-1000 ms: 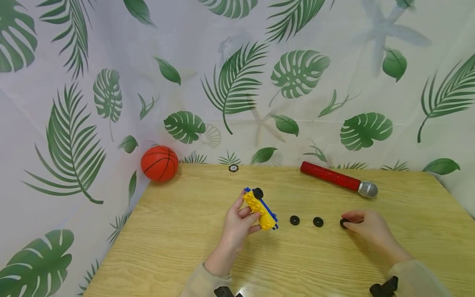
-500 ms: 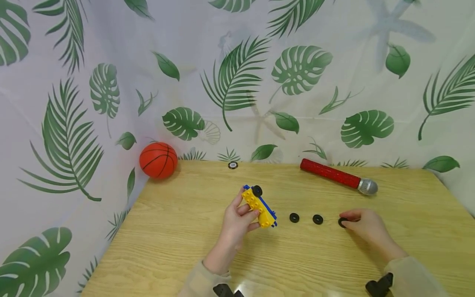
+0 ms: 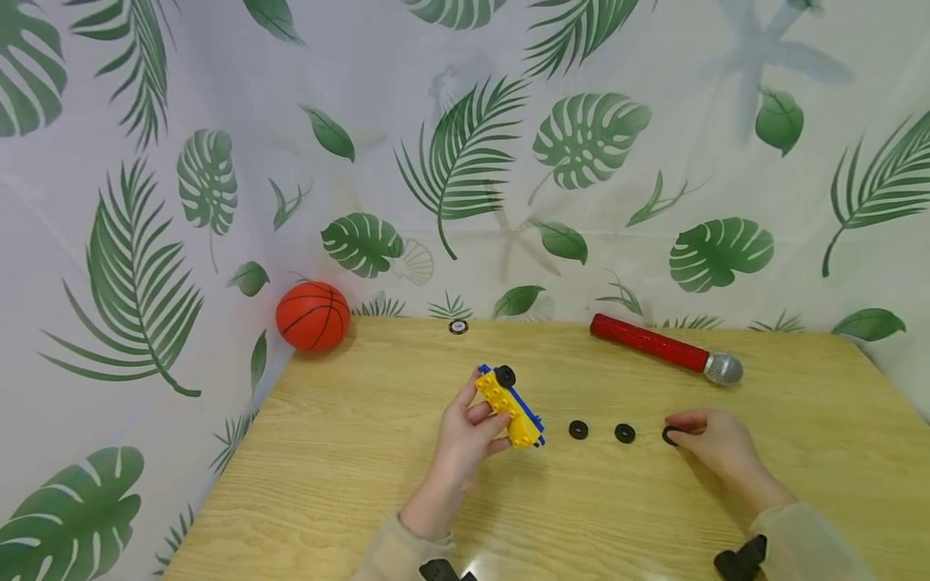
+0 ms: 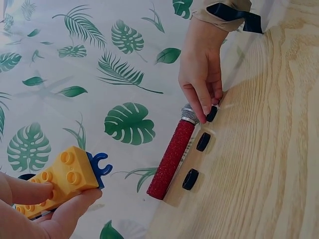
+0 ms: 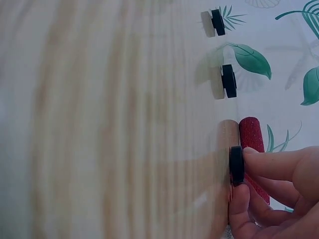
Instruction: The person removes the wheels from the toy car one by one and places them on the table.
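My left hand point(image 3: 468, 436) grips a yellow and blue toy car point(image 3: 510, 407) above the table, its studded yellow side facing up and one black wheel point(image 3: 505, 376) on its far end. In the left wrist view a blue hook point(image 4: 101, 163) sticks out of the car's end. My right hand point(image 3: 715, 444) pinches a black toy tire point(image 5: 237, 165) between thumb and fingers, at or just over the tabletop. Left of that hand lie two more black tires, a nearer one point(image 3: 625, 433) and a farther one point(image 3: 578, 429), in a row with it.
On the wooden table point(image 3: 327, 484), a red toy microphone point(image 3: 654, 343) with a silver head lies behind the tires. A small orange basketball point(image 3: 313, 316) sits at the back left corner. A black and white disc point(image 3: 458, 327) lies by the back edge, against the leaf-print cloth point(image 3: 465, 161).
The view has shifted slightly up and down. Both hands keep their places, with the toy car and the tire still held; the right hand has barely moved.
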`<state>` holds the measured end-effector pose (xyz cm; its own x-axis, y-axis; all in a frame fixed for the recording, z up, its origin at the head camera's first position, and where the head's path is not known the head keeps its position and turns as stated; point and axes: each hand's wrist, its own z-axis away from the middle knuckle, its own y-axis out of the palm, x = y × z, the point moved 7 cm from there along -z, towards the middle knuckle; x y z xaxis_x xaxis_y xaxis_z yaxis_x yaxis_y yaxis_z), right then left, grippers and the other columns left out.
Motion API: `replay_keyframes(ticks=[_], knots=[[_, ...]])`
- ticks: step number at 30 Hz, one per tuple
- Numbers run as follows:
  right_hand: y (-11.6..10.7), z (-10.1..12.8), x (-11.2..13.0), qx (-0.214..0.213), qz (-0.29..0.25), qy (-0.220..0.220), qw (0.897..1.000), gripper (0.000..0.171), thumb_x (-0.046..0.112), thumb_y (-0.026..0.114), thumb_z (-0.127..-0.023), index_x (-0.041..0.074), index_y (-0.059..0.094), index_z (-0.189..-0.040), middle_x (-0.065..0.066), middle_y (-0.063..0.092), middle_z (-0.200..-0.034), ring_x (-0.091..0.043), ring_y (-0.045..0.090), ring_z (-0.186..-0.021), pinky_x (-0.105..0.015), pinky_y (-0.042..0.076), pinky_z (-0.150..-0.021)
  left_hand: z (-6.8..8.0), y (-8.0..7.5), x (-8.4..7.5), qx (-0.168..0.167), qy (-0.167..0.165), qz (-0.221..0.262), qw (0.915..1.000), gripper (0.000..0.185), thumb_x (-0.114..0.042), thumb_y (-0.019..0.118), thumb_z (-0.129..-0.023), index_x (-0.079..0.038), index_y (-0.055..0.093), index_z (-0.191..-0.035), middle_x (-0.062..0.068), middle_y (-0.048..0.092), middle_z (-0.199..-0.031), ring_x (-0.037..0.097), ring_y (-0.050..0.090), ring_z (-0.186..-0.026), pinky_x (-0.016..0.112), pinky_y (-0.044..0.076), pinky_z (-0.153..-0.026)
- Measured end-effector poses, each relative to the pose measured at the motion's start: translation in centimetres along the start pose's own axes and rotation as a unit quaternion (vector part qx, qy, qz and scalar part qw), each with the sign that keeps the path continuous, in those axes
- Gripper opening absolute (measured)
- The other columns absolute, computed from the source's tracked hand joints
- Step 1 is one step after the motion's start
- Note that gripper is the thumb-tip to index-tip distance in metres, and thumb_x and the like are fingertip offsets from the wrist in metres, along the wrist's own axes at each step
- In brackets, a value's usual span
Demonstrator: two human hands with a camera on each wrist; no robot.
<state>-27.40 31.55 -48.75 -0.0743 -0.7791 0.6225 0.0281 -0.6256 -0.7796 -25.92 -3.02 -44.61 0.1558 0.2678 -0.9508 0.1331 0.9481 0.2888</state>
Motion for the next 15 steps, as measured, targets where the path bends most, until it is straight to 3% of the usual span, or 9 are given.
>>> replay_keyframes(ticks=[4, 9, 15], knots=[[0.1, 0.0, -0.2, -0.004, 0.004, -0.004, 1.000, 0.030, 0.015, 0.070, -0.091, -0.005, 0.071, -0.113, -0.026, 0.069, -0.114, -0.039, 0.065, -0.097, -0.051, 0.052, -0.083, 0.1, -0.1, 0.1, 0.000, 0.002, 0.000, 1.0000, 0.076, 0.009, 0.055, -0.096, -0.018, 0.022, -0.159, 0.023, 0.064, -0.128, 0.028, 0.068, -0.110, 0.038, 0.061, -0.080], [-0.7, 0.1, -0.4, -0.011, -0.008, 0.010, 1.000, 0.036, 0.018, 0.063, -0.096, -0.005, 0.065, -0.123, -0.027, 0.068, -0.114, -0.023, 0.066, -0.082, -0.032, 0.053, -0.066, 0.0, -0.1, 0.0, 0.001, 0.004, -0.008, 1.0000, 0.075, 0.008, 0.055, -0.096, -0.017, 0.024, -0.158, 0.023, 0.064, -0.127, 0.027, 0.068, -0.108, 0.037, 0.061, -0.079], [-2.1, 0.7, 2.4, -0.042, -0.034, -0.022, 0.998, 0.039, 0.023, 0.059, -0.100, -0.004, 0.062, -0.129, -0.028, 0.066, -0.116, -0.020, 0.069, -0.077, -0.025, 0.055, -0.058, -0.1, 0.1, -0.1, 0.012, 0.008, -0.009, 0.9999, 0.071, 0.007, 0.056, -0.096, -0.016, 0.027, -0.157, 0.021, 0.065, -0.129, 0.027, 0.069, -0.107, 0.036, 0.061, -0.077]])
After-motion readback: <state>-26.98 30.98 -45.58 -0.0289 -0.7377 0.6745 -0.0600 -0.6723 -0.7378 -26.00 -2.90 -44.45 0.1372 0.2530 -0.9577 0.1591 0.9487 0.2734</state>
